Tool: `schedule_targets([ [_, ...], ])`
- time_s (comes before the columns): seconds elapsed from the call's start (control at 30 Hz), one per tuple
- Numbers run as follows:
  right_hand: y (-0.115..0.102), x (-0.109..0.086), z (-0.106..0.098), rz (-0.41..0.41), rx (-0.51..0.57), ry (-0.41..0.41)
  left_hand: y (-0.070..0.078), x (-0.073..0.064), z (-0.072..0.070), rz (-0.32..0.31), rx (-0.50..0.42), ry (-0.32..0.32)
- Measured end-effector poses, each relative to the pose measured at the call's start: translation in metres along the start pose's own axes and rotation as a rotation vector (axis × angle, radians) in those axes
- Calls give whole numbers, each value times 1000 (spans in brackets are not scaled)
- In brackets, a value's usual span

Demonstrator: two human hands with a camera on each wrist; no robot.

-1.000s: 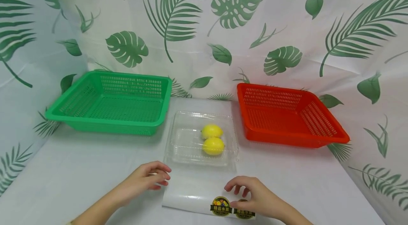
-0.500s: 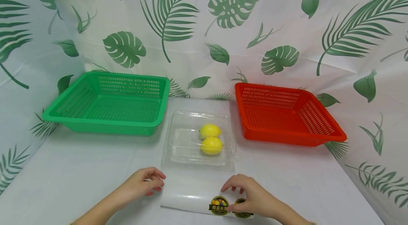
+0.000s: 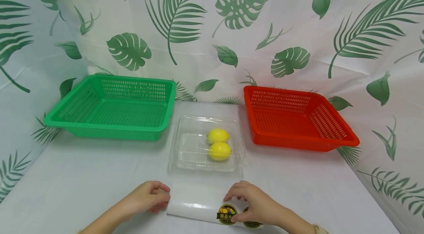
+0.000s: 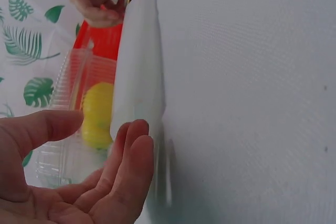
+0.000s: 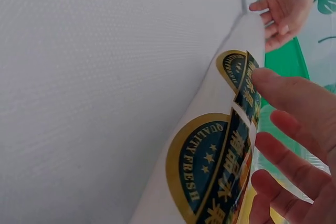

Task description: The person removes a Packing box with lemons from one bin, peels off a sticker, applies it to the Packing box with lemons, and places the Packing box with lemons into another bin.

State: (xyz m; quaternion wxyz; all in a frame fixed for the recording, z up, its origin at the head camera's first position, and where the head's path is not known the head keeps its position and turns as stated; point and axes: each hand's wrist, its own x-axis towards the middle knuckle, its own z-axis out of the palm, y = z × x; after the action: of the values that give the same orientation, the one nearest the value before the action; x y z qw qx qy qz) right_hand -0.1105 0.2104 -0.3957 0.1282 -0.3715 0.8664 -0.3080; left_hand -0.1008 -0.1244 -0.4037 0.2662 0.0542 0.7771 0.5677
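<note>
A glossy white sheet (image 3: 195, 197) bends at its near edge, where two round black-and-gold fruit stickers (image 3: 226, 212) sit at the right end. My right hand (image 3: 256, 202) arches over that end; in the right wrist view its thumb (image 5: 291, 95) meets the edge of the farther sticker (image 5: 239, 74), with the other fingers spread apart from the thumb. Beside the sheet's left edge is my left hand (image 3: 149, 198), fingers loosely bent and thumb apart, nothing held. Just beyond the sheet stands a clear plastic clamshell box (image 3: 188, 147) with two lemons (image 3: 220, 151) inside.
A green plastic basket (image 3: 112, 131) stands at the back left and a red one (image 3: 291, 144) at the back right. Behind them hangs a white leaf-print cloth (image 3: 195, 72). White cloth (image 3: 99, 175) covers the table.
My left hand has moved down slightly beside the sheet's left edge. My right hand has shifted left, its thumb now over the first sticker's right side. The view has shifted slightly.
</note>
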Motion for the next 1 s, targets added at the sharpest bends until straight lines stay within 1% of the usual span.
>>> schedule_targets([
  [0.07,1,1,1,7,-6,-8,-1,0,0,-8,-29,-40],
  [0.13,1,2,2,12,-8,-13,-2,1,0,-16,-45,-59],
  [0.27,2,4,4,22,-6,-17,-3,3,1,-36,-91,-69],
  [0.43,2,7,4,34,-20,-26,-4,6,4,-40,-133,-74],
  [0.6,0,12,6,-1,-43,-38,-6,7,4,-40,-137,-70],
  [0.67,-2,14,7,-9,-41,-54,-7,7,4,-24,-145,-74],
  [0.83,-3,20,10,-34,-63,-95,-9,8,4,41,-195,-109],
  [0.93,-4,23,13,-80,-102,-81,-9,8,4,16,-204,-93],
  [1.0,-4,25,15,-107,-123,-67,-8,8,4,-2,-226,-83],
])
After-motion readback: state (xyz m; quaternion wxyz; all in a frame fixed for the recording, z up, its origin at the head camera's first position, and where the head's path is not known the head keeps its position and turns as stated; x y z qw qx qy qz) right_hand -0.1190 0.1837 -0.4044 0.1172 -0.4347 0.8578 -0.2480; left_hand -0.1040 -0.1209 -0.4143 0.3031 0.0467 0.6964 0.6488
